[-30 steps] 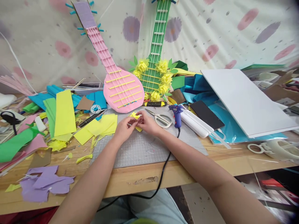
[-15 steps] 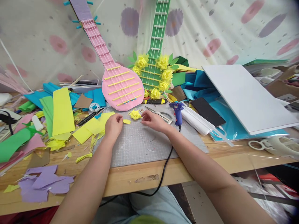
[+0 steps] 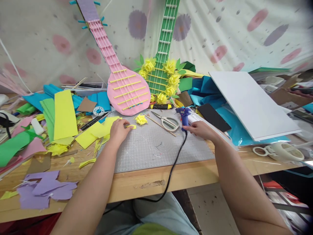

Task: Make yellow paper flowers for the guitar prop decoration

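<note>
My left hand is closed, pinching a small yellow paper piece between thumb and fingertips, low over the cutting mat. Just beyond it lies a yellow paper flower on the mat. At the right, my right hand has its fingers at the lower handle of the blue hot glue gun, and they seem closed on it. The gun's nozzle points left, and its black cord runs down over the table edge. Between the hands, scissors and a thin stick rest on the grey cutting mat.
Behind the mat lean a pink paper lute and a green one with yellow flowers. Coloured paper scraps cover the left side. A white board, a black phone and a tape dispenser lie at right.
My right hand has moved right, from beside the yellow flower to the glue gun's handle, uncovering the scissors and stick. The left hand now has the small yellow paper piece between its fingertips.
</note>
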The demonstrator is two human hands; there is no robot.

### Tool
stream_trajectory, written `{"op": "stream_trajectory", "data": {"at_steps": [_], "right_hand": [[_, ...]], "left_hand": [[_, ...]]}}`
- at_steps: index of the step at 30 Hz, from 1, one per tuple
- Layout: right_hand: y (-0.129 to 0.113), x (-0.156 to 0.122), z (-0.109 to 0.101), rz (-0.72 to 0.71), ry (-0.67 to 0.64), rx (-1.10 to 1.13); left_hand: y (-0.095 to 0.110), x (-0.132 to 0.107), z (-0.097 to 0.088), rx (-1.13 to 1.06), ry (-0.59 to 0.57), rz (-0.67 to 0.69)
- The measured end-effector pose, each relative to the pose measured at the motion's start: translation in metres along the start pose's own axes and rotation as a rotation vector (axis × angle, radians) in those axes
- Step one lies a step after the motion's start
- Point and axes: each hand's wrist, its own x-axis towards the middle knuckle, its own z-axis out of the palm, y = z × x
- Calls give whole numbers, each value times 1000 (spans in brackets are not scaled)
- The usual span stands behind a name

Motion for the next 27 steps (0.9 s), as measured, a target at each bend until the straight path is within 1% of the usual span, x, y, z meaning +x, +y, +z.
{"op": "stream_trajectory", "data": {"at_steps": [1, 2, 4, 8, 11, 13, 16, 18, 20, 23, 25, 27], "right_hand": [[2, 3, 2, 21, 107, -33], [3, 6, 4, 43, 187, -52], [-1, 14, 9, 60, 282, -58], [-12, 28, 17, 42, 339, -71], [-13, 32, 23, 95, 372, -49], [-11, 32, 24, 121, 417, -5], [-8, 30, 22, 110, 540, 119], [-9, 30, 20, 83, 587, 302], [-13, 32, 19, 26, 546, 590], [-29, 37, 20, -137, 346, 1045], [-43, 41, 22, -239, 194, 1234], [-57, 44, 26, -283, 96, 1369]], "left_hand": [[-1, 0, 1, -2, -7, -8], [-1, 0, 2, -6, -9, -15], [-1, 0, 2, -23, -2, -24], [0, 0, 0, -58, 11, -41], [1, 0, -2, -70, 6, -59], [2, 1, -4, -82, 6, -69], [3, 0, -5, -97, 10, -76], [2, 0, -5, -103, 12, -73], [2, 0, -5, -108, 20, -66], [1, 0, -5, -116, 28, -59], [2, 0, -5, -111, 23, -67], [3, 0, -6, -98, 18, -82]]}}
